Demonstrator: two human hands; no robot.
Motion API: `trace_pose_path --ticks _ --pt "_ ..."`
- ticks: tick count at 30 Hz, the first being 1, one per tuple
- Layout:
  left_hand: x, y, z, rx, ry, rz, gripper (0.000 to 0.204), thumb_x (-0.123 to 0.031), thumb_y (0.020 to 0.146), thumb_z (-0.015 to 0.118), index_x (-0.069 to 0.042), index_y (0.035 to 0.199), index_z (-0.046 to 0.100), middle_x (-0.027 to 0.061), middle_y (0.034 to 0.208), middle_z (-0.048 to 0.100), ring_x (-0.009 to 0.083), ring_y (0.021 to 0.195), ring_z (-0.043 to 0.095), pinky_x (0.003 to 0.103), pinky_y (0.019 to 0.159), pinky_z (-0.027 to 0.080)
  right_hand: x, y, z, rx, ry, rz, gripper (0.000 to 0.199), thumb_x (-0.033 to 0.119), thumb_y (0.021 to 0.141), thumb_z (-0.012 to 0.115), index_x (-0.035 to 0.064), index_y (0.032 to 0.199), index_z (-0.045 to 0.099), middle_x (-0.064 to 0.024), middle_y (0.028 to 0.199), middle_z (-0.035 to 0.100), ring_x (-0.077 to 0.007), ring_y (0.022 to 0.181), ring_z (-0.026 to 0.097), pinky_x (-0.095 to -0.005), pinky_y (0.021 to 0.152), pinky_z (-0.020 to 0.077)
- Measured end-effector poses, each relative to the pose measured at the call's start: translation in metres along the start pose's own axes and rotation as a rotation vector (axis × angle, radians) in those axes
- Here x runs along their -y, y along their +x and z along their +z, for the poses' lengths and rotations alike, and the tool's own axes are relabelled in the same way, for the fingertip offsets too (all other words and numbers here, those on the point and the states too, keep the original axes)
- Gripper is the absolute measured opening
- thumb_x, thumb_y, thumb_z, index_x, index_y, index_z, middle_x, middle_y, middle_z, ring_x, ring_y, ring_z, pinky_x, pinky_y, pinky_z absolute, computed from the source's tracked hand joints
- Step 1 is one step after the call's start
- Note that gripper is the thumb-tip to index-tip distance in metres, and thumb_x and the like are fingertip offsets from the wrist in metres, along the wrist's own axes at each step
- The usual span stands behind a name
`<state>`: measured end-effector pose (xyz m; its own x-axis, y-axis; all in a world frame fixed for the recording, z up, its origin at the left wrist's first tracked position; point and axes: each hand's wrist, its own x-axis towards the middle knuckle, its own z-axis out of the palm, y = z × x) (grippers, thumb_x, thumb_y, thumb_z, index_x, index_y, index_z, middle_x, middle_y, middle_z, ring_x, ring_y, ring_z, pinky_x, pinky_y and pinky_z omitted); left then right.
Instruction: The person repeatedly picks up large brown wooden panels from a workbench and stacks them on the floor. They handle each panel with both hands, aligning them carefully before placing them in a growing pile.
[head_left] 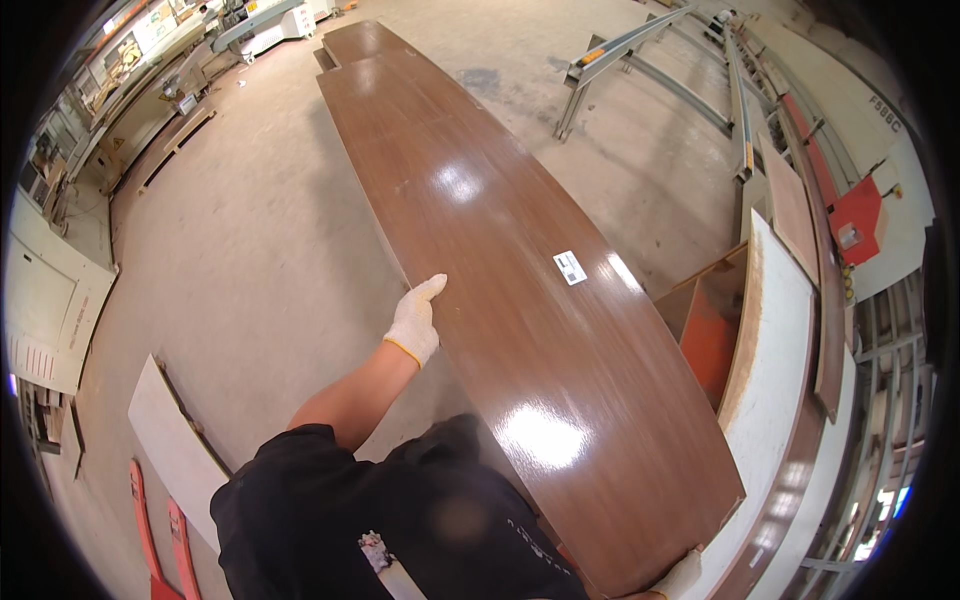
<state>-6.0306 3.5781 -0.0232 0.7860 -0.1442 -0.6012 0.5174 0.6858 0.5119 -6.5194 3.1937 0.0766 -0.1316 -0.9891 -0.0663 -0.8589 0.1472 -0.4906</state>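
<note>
A long, glossy brown wood-grain panel (500, 310) stretches from near my body to the far middle of the floor. A small white label (570, 268) is stuck on its upper face, toward the right edge. My left hand (414, 322), in a white knit glove with a yellow cuff, grips the panel's left edge. Its thumb lies on top and the fingers go out of sight underneath. At the near right corner, my gloved right hand (680, 576) closes on the panel's end; most of that hand is hidden or cut off by the picture's rim.
Upright white and brown boards (765, 330) lean close along the panel's right side. Beyond them stands a metal frame (650, 50) with rails. At the lower left are a pale board (175, 430) and red forks (180, 545). Machines (150, 130) line the left.
</note>
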Motion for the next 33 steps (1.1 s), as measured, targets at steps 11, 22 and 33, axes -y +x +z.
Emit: trace_pose_path --ticks 11,22,33 --pt "-0.062 0.128 0.038 0.042 0.02 0.056 0.042 -0.018 0.104 0.07 0.0 0.14 0.061 0.0168 0.135 0.07 0.0358 0.121 0.07 0.054 0.103 0.059 0.119 -0.001 0.14 0.161 -0.166 -0.572 0.05 0.027 0.113 0.051 -0.0148 0.094 0.071 -0.0367 0.104 0.071 -0.05 0.092 0.067 -0.0517 0.084 0.054" --pt "-0.138 0.136 0.073 0.043 0.968 0.009 0.049 -0.043 0.104 0.066 0.004 0.12 0.07 0.0221 0.115 0.077 0.0339 0.097 0.078 0.05 0.084 0.063 0.305 -0.082 0.233 0.742 0.374 -0.514 0.026 0.023 0.1 0.072 0.0041 0.089 0.059 -0.0055 0.075 0.062 -0.0161 0.059 0.06 -0.0342 0.052 0.0501" --pt "0.037 0.082 0.098 0.267 2.078 1.219 0.06 -0.058 0.094 0.067 -0.005 0.123 0.064 0.0174 0.135 0.056 0.0371 0.137 0.043 0.053 0.122 0.028 0.199 -0.021 0.207 0.921 -0.117 -0.585 0.021 0.018 0.102 0.069 -0.0028 0.107 0.069 -0.0095 0.08 0.069 -0.0156 0.064 0.065 -0.0324 0.06 0.0533"
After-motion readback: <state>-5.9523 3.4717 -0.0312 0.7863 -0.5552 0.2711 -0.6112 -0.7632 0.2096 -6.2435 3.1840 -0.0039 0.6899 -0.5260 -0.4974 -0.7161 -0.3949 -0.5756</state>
